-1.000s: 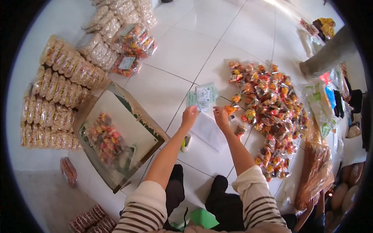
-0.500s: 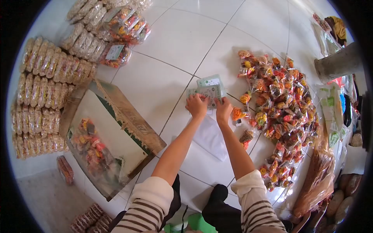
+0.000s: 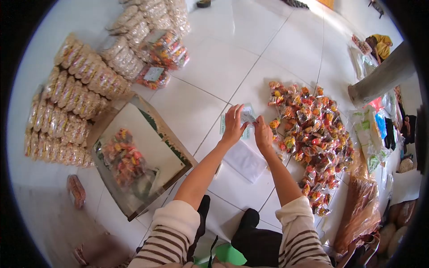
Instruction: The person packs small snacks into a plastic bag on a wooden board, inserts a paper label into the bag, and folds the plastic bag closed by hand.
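Near the middle of the view, my left hand (image 3: 234, 124) and my right hand (image 3: 262, 131) are close together over printed green and white cards (image 3: 246, 114). Both hands are closed on a card, the left at its left side and the right at its lower right corner. More card edges show beneath and beside the left hand. Just below the hands, a stack of clear plastic bags (image 3: 246, 161) lies on the tiles. To the right of my right hand is a large pile of small wrapped snack packets (image 3: 313, 138).
An open box (image 3: 147, 178) with packets inside stands left of my arms. Long bags of pale snacks (image 3: 67, 116) are stacked at the far left. Filled bags (image 3: 165, 49) lie at the upper left. A grey post (image 3: 380, 76) and brown plastic sheeting (image 3: 359, 210) are at the right.
The hands have stayed at the cards, and a card is now raised between them. The camera view has shifted, and a dark blurred shape has appeared at the lower left.
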`<state>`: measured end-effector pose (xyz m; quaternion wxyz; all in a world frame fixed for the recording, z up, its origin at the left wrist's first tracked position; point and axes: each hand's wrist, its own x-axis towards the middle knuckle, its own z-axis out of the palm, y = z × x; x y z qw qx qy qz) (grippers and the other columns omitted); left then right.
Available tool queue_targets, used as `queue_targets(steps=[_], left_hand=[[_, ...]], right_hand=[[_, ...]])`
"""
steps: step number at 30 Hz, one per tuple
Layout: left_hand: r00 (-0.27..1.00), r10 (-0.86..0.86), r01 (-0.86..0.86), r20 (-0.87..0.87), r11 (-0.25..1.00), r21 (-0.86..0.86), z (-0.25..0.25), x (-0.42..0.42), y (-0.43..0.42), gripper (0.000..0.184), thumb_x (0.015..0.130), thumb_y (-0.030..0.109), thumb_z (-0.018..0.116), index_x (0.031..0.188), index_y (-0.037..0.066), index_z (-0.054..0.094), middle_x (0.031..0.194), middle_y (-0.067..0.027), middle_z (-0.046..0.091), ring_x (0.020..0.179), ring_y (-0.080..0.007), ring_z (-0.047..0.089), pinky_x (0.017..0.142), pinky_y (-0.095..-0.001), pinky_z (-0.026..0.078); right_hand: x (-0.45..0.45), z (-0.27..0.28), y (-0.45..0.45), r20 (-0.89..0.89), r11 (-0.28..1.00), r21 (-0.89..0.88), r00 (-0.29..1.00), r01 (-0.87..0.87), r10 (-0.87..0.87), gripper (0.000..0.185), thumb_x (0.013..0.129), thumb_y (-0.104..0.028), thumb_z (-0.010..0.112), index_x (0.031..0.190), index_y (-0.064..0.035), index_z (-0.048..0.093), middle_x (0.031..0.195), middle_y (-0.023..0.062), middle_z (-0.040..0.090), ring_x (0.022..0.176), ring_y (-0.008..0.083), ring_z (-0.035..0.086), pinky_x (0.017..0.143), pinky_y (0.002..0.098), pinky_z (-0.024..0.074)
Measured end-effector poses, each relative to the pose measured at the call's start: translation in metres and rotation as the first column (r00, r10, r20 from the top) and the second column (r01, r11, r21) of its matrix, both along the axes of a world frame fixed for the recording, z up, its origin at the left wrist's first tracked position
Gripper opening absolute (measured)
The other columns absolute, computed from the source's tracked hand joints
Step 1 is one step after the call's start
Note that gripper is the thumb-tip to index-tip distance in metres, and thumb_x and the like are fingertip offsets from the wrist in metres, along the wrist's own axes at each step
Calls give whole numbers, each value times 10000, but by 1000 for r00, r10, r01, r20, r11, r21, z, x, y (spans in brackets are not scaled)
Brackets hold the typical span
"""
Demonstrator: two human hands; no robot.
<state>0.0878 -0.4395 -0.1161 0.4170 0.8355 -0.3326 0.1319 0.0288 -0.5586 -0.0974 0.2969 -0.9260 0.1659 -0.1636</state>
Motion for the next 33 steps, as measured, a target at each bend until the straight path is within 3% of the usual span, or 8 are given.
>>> queue_targets(steps=[6,8,11,17,22,27,30,33], left_hand=[[928,263,-331,-265,908,-257,84,-18,29,747,732,140,702,1330,87,257,1130,-205,436,1094,-296,430,919,-415,352],[629,-182,-215,-756,893,-395,133,-33,56,679,795,139,646,1336,105,238,994,-129,503,935,-202,529,779,-335,454],[723,-297,-45,-624,881,-471,190,-63,92,647,777,78,647,1315,114,289,901,-85,564,817,-140,567,694,-280,478],[848,-234,56,-476,932,-357,231,-128,189,550,722,69,691,1214,87,445,732,-78,636,669,-104,585,611,-238,449],[916,-15,-72,-402,977,-200,247,-155,296,349,763,120,656,1091,62,552,738,-51,647,689,-122,608,640,-255,470],[884,401,-299,-240,880,369,189,-190,409,672,738,295,695,1299,122,367,1192,-171,483,1094,-265,478,874,-410,401],[744,627,-278,-229,603,747,177,-247,411,972,671,399,730,1399,169,128,1391,-173,201,1266,-361,238,948,-578,270],[804,572,-292,-163,619,729,146,-269,402,1055,675,400,713,1408,205,-20,1429,-157,63,1302,-407,93,950,-672,144]], right_hand=[[-29,107,13,112,945,250,975,-212,190,194,808,-109,577,959,-23,491,724,176,617,673,323,611,597,368,466],[-45,144,21,126,940,233,966,-249,225,222,803,-98,580,990,-11,499,701,176,615,659,300,620,600,349,469],[-80,174,35,196,901,339,957,-272,216,235,817,-103,584,1013,12,524,766,131,637,695,207,625,639,318,488],[-137,224,117,229,329,871,894,-365,385,246,835,-93,557,1031,55,543,857,78,623,787,141,592,653,300,501],[-155,178,189,221,750,552,931,-364,290,208,774,-82,564,932,53,563,760,166,619,688,213,585,613,344,445],[-225,89,289,84,280,958,994,-62,-68,185,820,-18,462,972,-11,567,817,70,591,712,189,559,580,325,442],[-246,22,320,-326,-475,851,934,223,-146,357,798,60,413,1149,4,453,1076,151,537,964,309,531,783,447,453],[-255,27,333,-282,-400,884,958,240,-48,375,801,81,390,1170,21,414,1112,150,510,1022,280,505,888,431,421]])
